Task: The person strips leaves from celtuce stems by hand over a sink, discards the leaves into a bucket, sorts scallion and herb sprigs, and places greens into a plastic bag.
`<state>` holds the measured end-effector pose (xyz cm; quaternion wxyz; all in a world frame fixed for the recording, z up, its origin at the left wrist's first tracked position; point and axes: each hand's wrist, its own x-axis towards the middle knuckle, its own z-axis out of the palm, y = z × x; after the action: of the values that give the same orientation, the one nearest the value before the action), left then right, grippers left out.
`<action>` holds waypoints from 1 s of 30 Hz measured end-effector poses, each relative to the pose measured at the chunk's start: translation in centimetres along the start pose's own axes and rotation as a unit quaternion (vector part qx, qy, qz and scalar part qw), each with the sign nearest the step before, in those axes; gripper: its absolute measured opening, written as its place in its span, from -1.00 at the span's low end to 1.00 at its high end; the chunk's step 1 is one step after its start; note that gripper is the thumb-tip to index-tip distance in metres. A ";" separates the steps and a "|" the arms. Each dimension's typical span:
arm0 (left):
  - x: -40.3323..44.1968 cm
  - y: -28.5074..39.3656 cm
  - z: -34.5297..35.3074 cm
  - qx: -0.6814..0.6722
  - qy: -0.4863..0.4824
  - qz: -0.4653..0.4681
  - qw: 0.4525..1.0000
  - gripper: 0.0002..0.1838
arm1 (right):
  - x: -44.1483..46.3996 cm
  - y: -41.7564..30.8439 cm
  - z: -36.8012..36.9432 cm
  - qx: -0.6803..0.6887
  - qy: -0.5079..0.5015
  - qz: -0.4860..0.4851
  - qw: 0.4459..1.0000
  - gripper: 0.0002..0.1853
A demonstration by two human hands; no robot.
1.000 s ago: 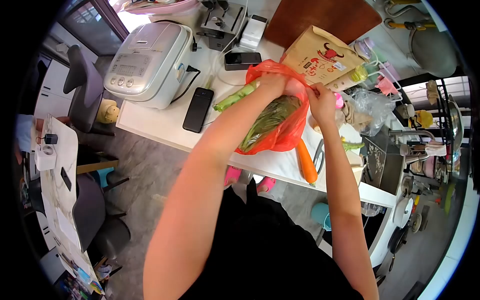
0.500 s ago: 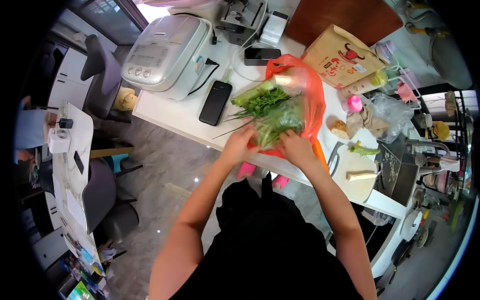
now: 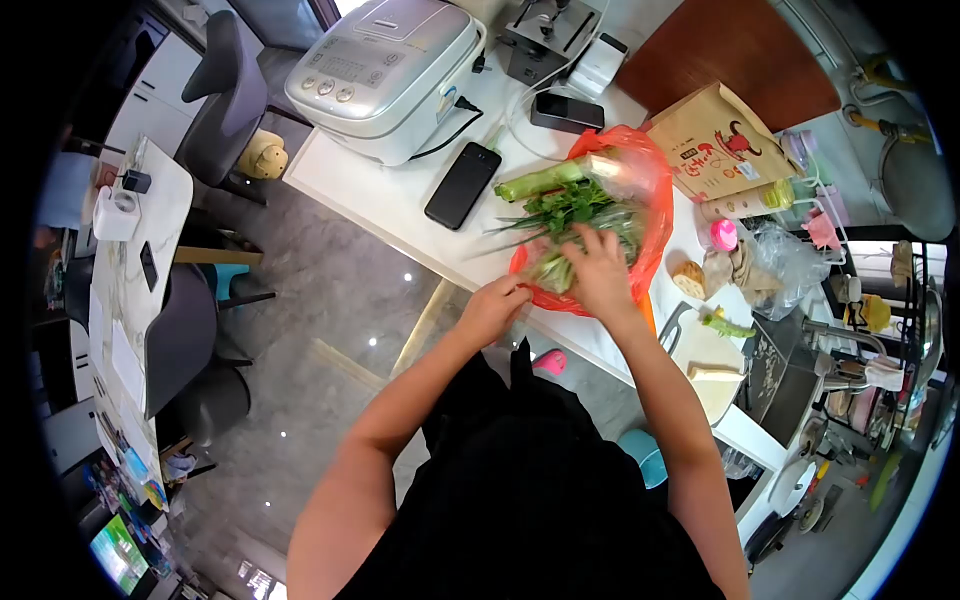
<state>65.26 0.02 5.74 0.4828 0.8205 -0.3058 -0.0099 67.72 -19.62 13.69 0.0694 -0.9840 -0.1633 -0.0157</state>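
Note:
A red plastic bag (image 3: 655, 190) lies spread on the white counter with leafy greens (image 3: 565, 207) and a thick green stalk (image 3: 540, 182) on it. Some of the greens sit in clear plastic. My left hand (image 3: 494, 308) is closed at the bag's near left edge, pinching the red plastic. Over the bundle rests my right hand (image 3: 600, 272), its fingers spread on the greens and slightly blurred. Left of the bag is a black phone (image 3: 463, 186).
A rice cooker (image 3: 385, 75) stands at the counter's far left. Behind the bag are a second dark device (image 3: 567, 112) and a brown paper bag (image 3: 715, 145). To the right lie a cutting board (image 3: 708, 395) with a pale peeled piece and a sink (image 3: 775, 375).
My right hand has moved up onto the greens with its fingers spreading. My left hand has shifted to the bag's edge. The whole view has turned slightly.

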 end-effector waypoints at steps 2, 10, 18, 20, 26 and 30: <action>-0.7 -0.2 0.0 0.022 -0.002 0.037 0.999 -0.85 | 0.3 0.3 -2.0 0.048 0.098 0.027 0.994 -0.63; 1.5 2.9 -0.9 0.024 -0.102 -0.118 0.988 -0.78 | -1.7 3.9 -3.7 0.276 0.267 0.203 0.901 -0.61; 3.1 1.3 1.2 -0.048 -0.101 -0.120 0.986 -0.67 | -3.1 7.7 -4.2 0.427 0.378 0.248 0.784 -0.65; 5.7 2.3 1.1 -0.472 -0.014 -0.300 0.828 -0.59 | -4.2 5.4 -4.0 0.402 0.351 0.239 0.811 -0.66; 8.8 2.8 1.4 -0.703 -0.021 -0.342 0.623 -0.45 | -6.7 -1.8 -2.7 0.180 0.093 0.121 0.972 -0.50; 7.3 1.7 2.2 -0.738 0.023 -0.340 0.582 -0.45 | -7.7 -1.8 -3.1 0.226 0.145 0.182 0.946 -0.51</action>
<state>69.65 -5.99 7.92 0.8904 0.2254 0.1201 -0.3767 59.83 -20.87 16.60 0.3146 -0.9425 0.0314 -0.1081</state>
